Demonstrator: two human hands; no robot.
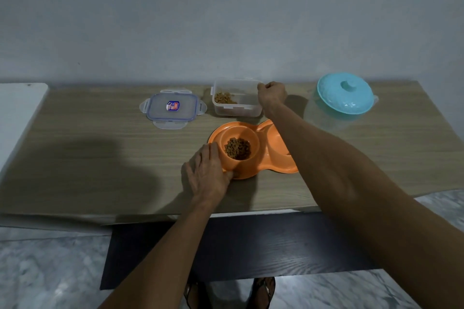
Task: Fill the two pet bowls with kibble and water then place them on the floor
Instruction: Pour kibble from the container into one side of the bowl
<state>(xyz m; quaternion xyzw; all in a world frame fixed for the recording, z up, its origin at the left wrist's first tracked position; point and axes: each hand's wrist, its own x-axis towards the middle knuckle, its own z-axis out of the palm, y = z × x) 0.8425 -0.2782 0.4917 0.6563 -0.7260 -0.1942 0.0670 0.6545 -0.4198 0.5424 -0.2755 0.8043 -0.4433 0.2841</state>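
The orange double bowl (253, 148) sits on the wooden surface (100, 148), with kibble (237, 148) in its left cup. The left hand (209, 173) lies flat and open on the bowl's left edge. The right hand (272, 94) has its fingers (261, 87) curled around the corner of the clear box (236, 100) behind the bowl. The box lid (172, 108) lies to the left, and a water jug (341, 100) stands on the right
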